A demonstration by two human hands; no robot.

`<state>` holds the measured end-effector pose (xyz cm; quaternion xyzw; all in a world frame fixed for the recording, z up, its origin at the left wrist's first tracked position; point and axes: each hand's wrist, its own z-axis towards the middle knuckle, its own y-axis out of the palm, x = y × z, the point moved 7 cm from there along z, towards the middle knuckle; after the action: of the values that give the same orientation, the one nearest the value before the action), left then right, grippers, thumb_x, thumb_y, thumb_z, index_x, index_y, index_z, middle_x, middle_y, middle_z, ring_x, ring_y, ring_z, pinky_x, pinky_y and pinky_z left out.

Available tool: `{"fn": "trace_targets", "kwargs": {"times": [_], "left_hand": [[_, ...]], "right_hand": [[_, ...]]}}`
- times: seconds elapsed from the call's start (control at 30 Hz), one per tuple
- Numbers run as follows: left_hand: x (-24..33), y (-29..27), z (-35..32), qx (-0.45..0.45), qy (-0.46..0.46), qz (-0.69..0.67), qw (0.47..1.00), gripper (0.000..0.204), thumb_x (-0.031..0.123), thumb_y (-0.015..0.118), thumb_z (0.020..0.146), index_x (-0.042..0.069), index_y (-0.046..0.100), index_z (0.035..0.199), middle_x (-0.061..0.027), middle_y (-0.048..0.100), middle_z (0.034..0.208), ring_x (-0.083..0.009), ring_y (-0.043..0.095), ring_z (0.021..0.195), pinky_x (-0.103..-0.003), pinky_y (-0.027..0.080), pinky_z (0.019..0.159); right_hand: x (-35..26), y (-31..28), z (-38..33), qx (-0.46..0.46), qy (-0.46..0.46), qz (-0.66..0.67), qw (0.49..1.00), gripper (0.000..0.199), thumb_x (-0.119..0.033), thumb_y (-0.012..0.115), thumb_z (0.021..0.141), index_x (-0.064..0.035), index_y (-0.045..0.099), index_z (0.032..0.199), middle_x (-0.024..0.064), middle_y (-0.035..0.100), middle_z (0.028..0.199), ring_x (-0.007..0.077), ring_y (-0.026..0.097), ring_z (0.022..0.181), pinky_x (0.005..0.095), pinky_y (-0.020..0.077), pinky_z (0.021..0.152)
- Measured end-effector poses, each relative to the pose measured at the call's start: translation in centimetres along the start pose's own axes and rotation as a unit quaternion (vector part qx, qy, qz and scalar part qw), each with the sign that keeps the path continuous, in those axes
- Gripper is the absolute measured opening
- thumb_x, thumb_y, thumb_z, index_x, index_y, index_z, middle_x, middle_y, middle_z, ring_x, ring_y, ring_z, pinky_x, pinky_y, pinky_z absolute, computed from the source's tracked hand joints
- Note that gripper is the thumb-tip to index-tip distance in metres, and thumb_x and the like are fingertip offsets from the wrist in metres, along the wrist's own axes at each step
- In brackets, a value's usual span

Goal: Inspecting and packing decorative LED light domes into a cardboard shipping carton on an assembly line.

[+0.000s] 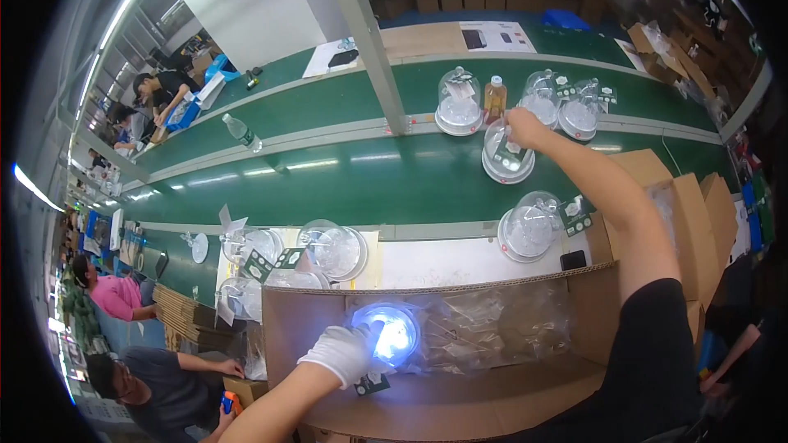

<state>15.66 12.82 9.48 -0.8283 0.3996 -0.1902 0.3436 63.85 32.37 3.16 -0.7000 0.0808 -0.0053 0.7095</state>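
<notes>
My left hand (345, 353), in a white glove, holds a round clear unit lit with a blue-white glow (392, 333), with a small dark tag hanging under it, over an open cardboard box (460, 398) lined with clear plastic bags. My right hand (522, 125) reaches far out across the green conveyor belt (328, 184) and grips the top of a clear dome on a white base (507, 156), with a dark card inside it.
More clear domes (458, 102) and an amber bottle (494, 98) stand on the far lane. Another dome (529, 228) and several dome halves (336, 250) lie on the near white worktop. A water bottle (243, 132) lies left. Other people sit at far left. Cardboard boxes (689, 221) are at right.
</notes>
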Motion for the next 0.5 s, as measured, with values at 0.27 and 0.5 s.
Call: {"fn": "trace_targets", "kwargs": {"times": [0.27, 0.5], "left_hand": [[1.0, -9.9, -11.0, 0.232, 0.106, -0.501, 0.827, 0.056, 0.023, 0.069, 0.092, 0.006, 0.048, 0.141, -0.0146, 0.067, 0.116, -0.0225, 0.069, 0.098, -0.037, 0.054, 0.088], [-0.4, -7.2, -9.7, 0.256, 0.178, -0.778, 0.545, 0.088, 0.064, 0.039, 0.098, 0.014, 0.0, 0.159, -0.0198, 0.018, 0.162, -0.0376, 0.038, 0.141, -0.053, 0.039, 0.112]], "right_hand": [[-13.9, -25.4, -11.8, 0.126, -0.169, 0.252, 0.944, 0.023, -0.003, 0.075, 0.078, -0.0002, 0.064, 0.097, 0.007, 0.061, 0.087, 0.0165, 0.06, 0.08, 0.0302, 0.05, 0.073], [-30.4, -38.7, -21.3, 0.149, -0.334, 0.369, 0.854, 0.021, -0.008, 0.067, 0.09, 0.0024, 0.062, 0.107, 0.0027, 0.062, 0.089, 0.0078, 0.058, 0.082, 0.023, 0.0478, 0.073]]}}
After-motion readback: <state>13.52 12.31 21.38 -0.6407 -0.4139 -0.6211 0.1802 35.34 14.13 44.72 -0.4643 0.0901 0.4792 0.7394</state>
